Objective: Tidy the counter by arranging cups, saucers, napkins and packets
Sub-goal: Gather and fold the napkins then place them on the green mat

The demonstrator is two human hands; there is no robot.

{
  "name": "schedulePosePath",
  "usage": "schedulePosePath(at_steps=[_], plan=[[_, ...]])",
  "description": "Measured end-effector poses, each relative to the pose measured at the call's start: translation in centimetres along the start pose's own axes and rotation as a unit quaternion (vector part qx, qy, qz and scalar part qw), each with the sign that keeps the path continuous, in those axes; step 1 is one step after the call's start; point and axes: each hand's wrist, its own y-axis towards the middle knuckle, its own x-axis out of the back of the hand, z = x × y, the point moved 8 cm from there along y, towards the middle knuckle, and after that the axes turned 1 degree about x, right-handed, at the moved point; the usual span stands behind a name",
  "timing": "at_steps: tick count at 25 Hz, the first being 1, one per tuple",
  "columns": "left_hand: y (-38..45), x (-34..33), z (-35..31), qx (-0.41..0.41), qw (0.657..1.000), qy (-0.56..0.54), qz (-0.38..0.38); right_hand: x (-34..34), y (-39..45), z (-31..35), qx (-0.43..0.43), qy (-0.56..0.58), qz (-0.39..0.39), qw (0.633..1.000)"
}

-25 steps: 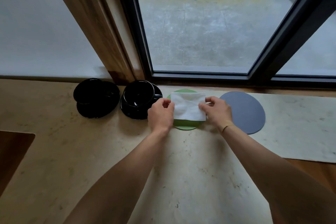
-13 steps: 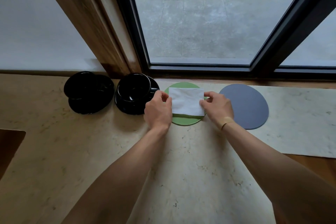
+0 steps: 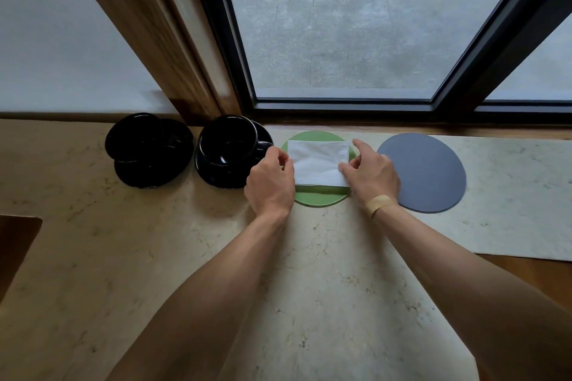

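A folded white napkin point(image 3: 318, 161) lies on a round green coaster point(image 3: 320, 198) near the window. My left hand point(image 3: 270, 182) pinches the napkin's left edge with curled fingers. My right hand point(image 3: 371, 175) pinches its right edge, index finger stretched along the far corner. Left of the coaster a black cup point(image 3: 227, 139) stands on a black saucer point(image 3: 213, 176). Further left a second black cup point(image 3: 133, 138) sits on another black saucer point(image 3: 151, 170). A round grey coaster point(image 3: 430, 173) lies to the right, bare.
The pale marble counter point(image 3: 93, 241) runs under everything, with a lighter mat point(image 3: 510, 195) at the right. A dark-framed window point(image 3: 340, 102) and a wooden post point(image 3: 173, 40) stand right behind the cups. A dark wooden cutout point(image 3: 15, 250) is at the left edge.
The napkin has come down flatter onto the green coaster, both hands still at its edges. My view has tilted a little lower.
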Motion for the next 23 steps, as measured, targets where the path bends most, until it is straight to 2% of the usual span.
schedulePosePath(at_steps=[6, 13, 23], plan=[[-0.1, 0.2, -0.1, -0.005, 1.000, 0.007, -0.009, -0.3, 0.0, -0.3, -0.014, 0.027, 0.002, 1.000], [-0.5, 0.0, -0.2, -0.055, 0.998, 0.028, -0.028, -0.4, 0.1, -0.3, -0.015, 0.022, 0.015, 1.000], [-1.4, -0.9, -0.1, -0.101, 0.994, 0.027, -0.035, -0.4, 0.2, -0.2, 0.034, -0.015, -0.002, 0.999]])
